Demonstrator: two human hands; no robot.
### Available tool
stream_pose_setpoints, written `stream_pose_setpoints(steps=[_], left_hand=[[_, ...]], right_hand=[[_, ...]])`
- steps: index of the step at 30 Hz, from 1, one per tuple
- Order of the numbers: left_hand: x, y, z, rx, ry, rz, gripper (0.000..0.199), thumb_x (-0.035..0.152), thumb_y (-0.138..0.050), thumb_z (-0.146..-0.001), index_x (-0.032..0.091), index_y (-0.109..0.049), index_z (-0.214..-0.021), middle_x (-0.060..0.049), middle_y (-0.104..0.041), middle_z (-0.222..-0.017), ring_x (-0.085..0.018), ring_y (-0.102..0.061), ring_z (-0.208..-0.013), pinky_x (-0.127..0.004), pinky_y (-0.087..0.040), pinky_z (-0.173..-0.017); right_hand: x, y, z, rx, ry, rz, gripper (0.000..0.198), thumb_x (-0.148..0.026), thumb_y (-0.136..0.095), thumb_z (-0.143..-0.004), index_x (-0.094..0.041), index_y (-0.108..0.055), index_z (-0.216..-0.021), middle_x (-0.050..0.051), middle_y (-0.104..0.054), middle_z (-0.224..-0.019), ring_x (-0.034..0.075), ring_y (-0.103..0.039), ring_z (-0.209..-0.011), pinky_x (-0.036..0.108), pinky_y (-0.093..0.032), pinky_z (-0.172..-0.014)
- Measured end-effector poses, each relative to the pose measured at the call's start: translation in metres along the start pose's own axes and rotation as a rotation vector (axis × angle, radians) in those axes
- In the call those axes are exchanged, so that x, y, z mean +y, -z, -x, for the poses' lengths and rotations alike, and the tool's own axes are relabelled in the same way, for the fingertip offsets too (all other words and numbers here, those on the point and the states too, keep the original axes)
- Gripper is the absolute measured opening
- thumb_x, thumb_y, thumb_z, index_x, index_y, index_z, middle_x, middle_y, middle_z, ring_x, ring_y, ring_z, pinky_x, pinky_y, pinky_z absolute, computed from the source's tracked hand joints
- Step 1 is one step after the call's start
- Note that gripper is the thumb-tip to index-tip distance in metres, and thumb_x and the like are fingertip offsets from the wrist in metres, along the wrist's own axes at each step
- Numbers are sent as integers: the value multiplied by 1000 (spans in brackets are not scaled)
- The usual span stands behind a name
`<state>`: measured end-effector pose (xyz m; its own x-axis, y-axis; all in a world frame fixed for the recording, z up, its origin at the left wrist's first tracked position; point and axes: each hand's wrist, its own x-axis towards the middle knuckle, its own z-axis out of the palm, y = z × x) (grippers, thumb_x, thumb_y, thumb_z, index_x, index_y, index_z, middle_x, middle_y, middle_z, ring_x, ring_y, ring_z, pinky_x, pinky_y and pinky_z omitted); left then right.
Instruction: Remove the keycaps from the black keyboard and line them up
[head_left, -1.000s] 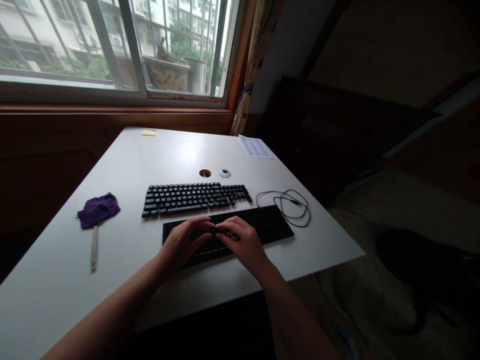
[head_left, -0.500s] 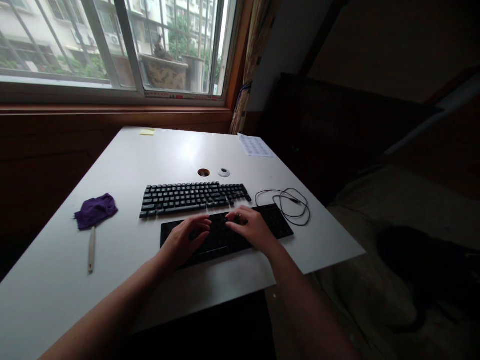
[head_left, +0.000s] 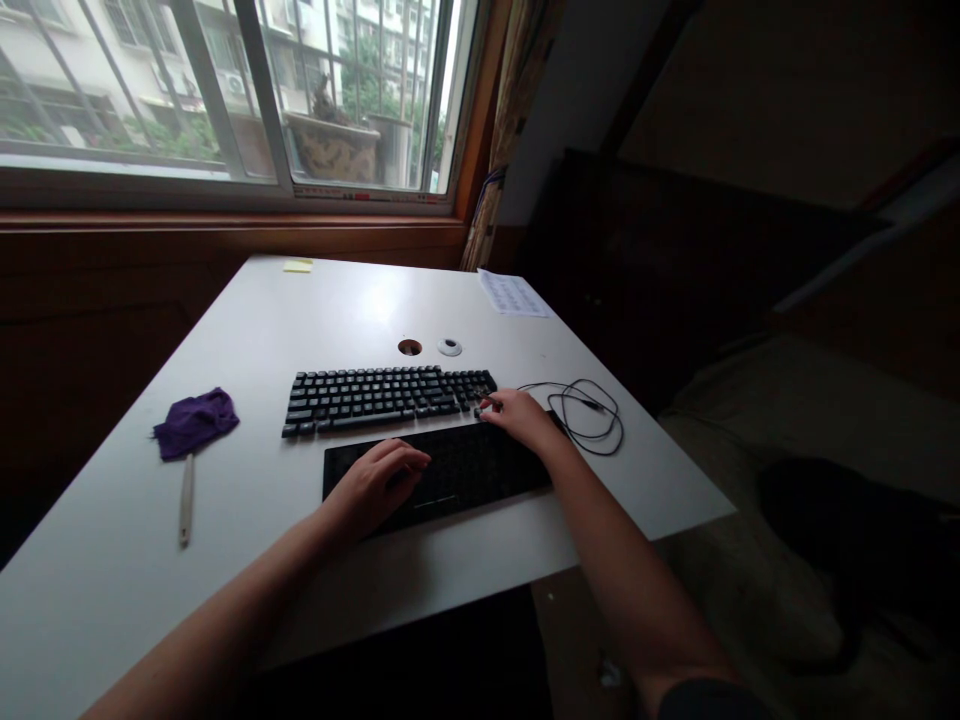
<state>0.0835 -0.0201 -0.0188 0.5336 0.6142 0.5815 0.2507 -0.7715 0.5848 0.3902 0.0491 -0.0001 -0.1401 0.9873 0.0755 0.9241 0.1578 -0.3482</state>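
A black keyboard base (head_left: 450, 470) lies on the white table, its surface dark and without visible keycaps. Over its left half rests my left hand (head_left: 382, 478), fingers loosely bent with a gap to the thumb, and no object shows in it. My right hand (head_left: 517, 415) reaches past the base's far edge to the right end of the laid-out keycaps (head_left: 375, 395). Its thumb and fingertips are pinched together by a thin, small thing too tiny to name. The keycaps stand in keyboard order just behind the base.
A black cable (head_left: 589, 420) lies coiled at right. On the left are a purple cloth (head_left: 196, 425) and a pale-handled tool (head_left: 186, 500). Farther back are a table hole (head_left: 410, 348), a round cover (head_left: 449, 347), a printed sheet (head_left: 514, 294) and a yellow note (head_left: 298, 266).
My right hand has moved from over the keyboard base, away from me and slightly right, to the keycaps' right end. My left hand has stayed over the base, shifting a little.
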Motion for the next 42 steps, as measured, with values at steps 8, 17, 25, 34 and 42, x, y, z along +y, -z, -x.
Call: stream_pose_setpoints(steps=[8, 17, 25, 34, 42], left_hand=[[0, -1, 0, -10, -12, 12, 18, 12, -55, -92, 19, -65, -105, -7, -68, -95, -16, -66, -87, -29, -56, -79], [-1, -3, 0, -21, -21, 18, 17, 11, -56, -92, 18, -65, -105, -7, -68, -95, -16, -65, -87, -29, -56, -79], [1, -1, -1, -26, -28, 7, 16, 13, -54, -93, 18, -66, -103, -7, -68, -92, -16, -65, -85, -29, -56, -77], [2, 0, -1, -35, -21, 12, 17, 13, -53, -94, 18, -66, -104, -7, -68, -93, -16, -65, -85, -29, -56, -77], [-1, -2, 2, -65, -7, 11, 17, 12, -53, -93, 18, -65, -105, -7, -67, -95, -16, -64, -87, -30, -56, -78]], right_hand=[[5, -1, -3, 1, -23, 79, 17, -28, -71, -80, -23, -77, -95, 3, -72, -88, 16, -64, -79, 24, -42, -68], [5, 1, 12, 114, 23, 61, 19, -23, -63, -89, -22, -75, -103, 7, -71, -102, 19, -66, -90, 27, -48, -80], [-4, -5, 39, 141, 172, 49, 26, -25, -58, -93, -26, -72, -115, 6, -67, -116, 20, -64, -101, 32, -52, -89], [-8, -14, 41, 129, 178, 123, 30, -31, -53, -97, -25, -68, -122, 7, -65, -124, 22, -61, -111, 34, -50, -95], [-8, -21, 33, 139, 164, 142, 29, -29, -53, -97, -26, -67, -123, 6, -64, -125, 22, -60, -110, 34, -49, -95]])
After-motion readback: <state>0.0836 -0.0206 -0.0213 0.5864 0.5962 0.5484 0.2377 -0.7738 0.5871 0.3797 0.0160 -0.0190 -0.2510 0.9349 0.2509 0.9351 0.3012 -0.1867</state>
